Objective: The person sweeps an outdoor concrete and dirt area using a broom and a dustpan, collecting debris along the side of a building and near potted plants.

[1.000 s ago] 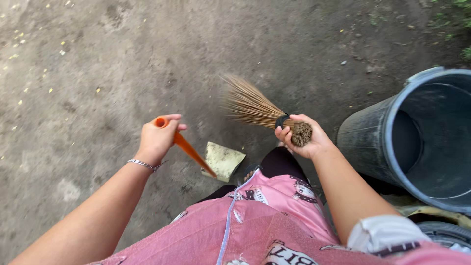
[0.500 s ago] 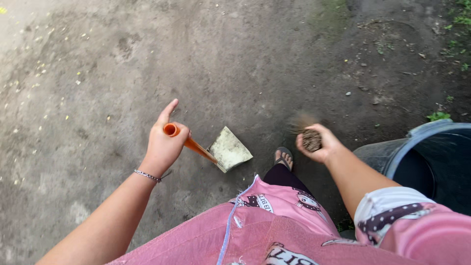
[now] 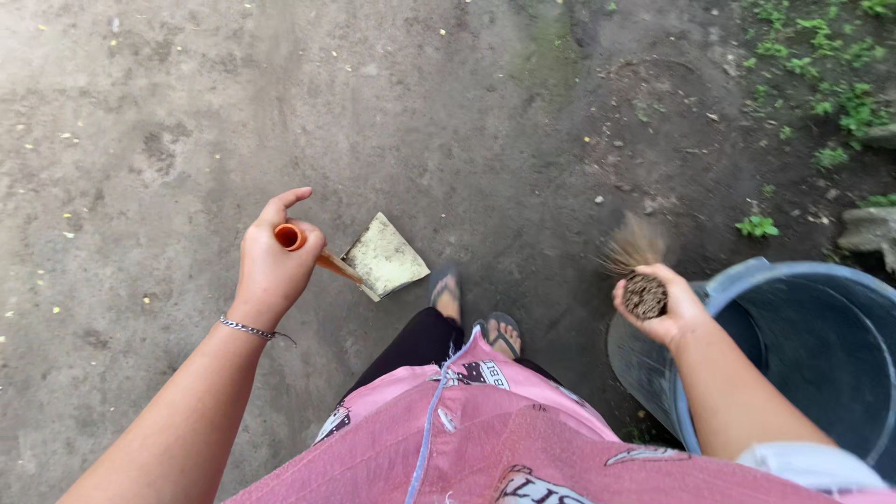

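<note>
— Since half a second ago, what has shifted?

— Both hands sit lower and further apart. The left hand [image 3: 271, 266] has drifted a little leftward with the dustpan [image 3: 385, 257], and the right hand [image 3: 665, 306] has swung out to the right, so the stick broom [image 3: 637, 266] now hangs just over the near edge of the dark plastic bin [image 3: 793, 345]. Two sandalled feet [image 3: 476, 313] show now where only one did before.

— How is the left grip?

— Closed around the top of the orange handle [image 3: 308, 250], with the forefinger lifted and pointing off the end. The handle slopes down and to the right to the pale, dirty pan, which tilts just above the ground or on it; I cannot tell which.

— And the right?

— Wrapped tight around the bound butt end of the broom. The brown cut ends of the sticks face the camera, and the bristles fan away toward the ground beyond, blurred.

— What lies around them?

— Bare grey dirt ground [image 3: 168, 121] with small yellow specks at the left. Patches of green weeds [image 3: 812, 65] grow at the upper right, and a stone [image 3: 868, 229] lies beside the bin. A thin bracelet [image 3: 245, 328] circles the left wrist, and pink patterned clothing [image 3: 485, 429] fills the bottom of the view.
</note>
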